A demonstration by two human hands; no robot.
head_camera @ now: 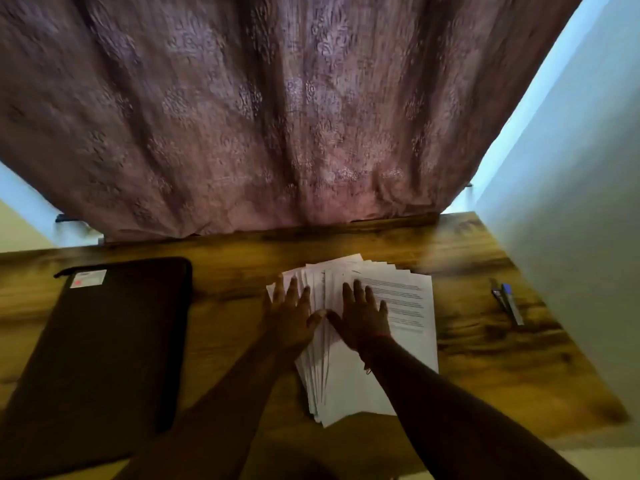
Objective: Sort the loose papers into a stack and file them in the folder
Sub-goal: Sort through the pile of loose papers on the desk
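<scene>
Several white printed papers lie fanned out in the middle of the wooden table, their edges spread leftward. My left hand lies flat on the fan's left part, fingers straight and spread. My right hand lies flat on the top sheet beside it, fingers also straight; the two thumbs nearly meet. A dark closed folder with a small white label at its top corner lies on the table's left side, apart from the papers.
Two pens lie near the table's right edge. A purple patterned curtain hangs behind the table's far edge. A pale wall stands close on the right.
</scene>
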